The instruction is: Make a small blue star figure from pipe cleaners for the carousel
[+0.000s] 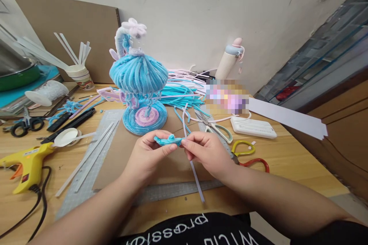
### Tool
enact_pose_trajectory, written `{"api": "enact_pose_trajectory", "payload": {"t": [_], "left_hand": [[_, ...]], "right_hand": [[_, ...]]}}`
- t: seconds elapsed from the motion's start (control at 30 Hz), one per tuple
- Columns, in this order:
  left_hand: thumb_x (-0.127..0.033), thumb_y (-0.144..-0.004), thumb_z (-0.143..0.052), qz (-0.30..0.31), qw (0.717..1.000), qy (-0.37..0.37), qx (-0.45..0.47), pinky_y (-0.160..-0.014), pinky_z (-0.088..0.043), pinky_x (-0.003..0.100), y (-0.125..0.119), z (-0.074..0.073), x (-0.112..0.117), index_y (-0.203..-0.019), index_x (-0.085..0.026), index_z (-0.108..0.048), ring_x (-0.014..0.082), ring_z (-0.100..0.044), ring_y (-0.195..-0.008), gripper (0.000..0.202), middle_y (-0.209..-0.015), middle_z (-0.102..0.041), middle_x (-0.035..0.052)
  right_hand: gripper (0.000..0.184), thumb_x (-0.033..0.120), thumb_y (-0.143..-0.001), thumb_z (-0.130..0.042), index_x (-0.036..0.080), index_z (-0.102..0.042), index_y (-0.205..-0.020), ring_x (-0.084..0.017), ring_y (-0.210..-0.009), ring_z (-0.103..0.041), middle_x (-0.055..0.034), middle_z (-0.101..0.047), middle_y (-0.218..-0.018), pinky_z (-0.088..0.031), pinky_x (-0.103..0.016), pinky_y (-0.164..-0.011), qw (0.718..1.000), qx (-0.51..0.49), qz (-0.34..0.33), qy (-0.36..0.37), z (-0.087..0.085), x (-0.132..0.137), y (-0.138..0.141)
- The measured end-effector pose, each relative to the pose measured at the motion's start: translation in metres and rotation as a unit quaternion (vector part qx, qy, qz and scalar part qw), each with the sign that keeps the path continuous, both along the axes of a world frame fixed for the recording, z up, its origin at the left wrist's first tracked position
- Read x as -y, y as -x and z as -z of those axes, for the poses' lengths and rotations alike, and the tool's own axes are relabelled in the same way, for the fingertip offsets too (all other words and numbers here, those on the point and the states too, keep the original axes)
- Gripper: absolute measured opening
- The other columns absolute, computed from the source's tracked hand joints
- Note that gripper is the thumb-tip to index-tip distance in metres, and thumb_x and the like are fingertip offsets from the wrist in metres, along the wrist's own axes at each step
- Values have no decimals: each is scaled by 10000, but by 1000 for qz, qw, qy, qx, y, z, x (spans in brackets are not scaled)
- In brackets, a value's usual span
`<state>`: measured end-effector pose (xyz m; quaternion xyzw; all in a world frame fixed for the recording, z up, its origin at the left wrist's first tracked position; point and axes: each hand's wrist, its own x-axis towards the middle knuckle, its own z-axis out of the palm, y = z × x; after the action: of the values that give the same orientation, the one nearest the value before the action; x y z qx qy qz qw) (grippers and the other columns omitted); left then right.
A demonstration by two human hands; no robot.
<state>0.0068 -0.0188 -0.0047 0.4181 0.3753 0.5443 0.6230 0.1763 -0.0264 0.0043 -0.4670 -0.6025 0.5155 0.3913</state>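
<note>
Pinching a fuzzy blue piece (163,141) are the left fingers (167,148) and, apparently, the right fingers (192,146).

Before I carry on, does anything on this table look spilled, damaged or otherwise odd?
Nothing looks spilled or broken. The oddest spot is the pixelated patch behind the white device, hiding whatever is there. Pale scraps lie loose by the yellow-and-red-handled scissors, like stray offcuts.

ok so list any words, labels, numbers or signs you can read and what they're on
Black shirt: white letters, warped and cut off; "ss" seems to show, no full word certain.
Paper cup: print too small to read.
Glue gun: markings too small.
Cutting mat: markings too faint.
Pixelated patch: unreadable.
</note>
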Motion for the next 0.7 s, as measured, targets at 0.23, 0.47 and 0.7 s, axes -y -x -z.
{"api": "enact_pose_trajectory", "payload": {"t": [0.23,0.47,0.7], "left_hand": [[-150,-581,-834,-88,981,-60,-163,-713,-461,245,-1,-2,7,-673,-206,-733,156,-612,-733,147,-742,-707,0],[-238,-605,-825,-23,986,50,-159,-603,-426,230,4,-3,-4,-676,-159,-722,122,-561,-603,148,-648,-681,-2],[-291,-607,-811,74,978,86,-176,-550,-386,235,10,-8,-9,-655,-148,-685,122,-527,-551,197,-590,-627,-6]], "right_hand": [[201,147,-899,-431,159,-579,-763,-163,-677,-515,-53,-595,-709,-363,-284,-617,862,341,-22,-375,9,2,-4],[251,108,-938,-366,134,-615,-939,-193,-769,-540,-88,-620,-797,-406,-304,-689,802,390,-42,-450,12,-1,-12],[178,148,-922,-459,161,-634,-889,-151,-755,-550,-44,-610,-809,-417,-264,-679,893,291,-127,-317,-2,-10,-17]]}}
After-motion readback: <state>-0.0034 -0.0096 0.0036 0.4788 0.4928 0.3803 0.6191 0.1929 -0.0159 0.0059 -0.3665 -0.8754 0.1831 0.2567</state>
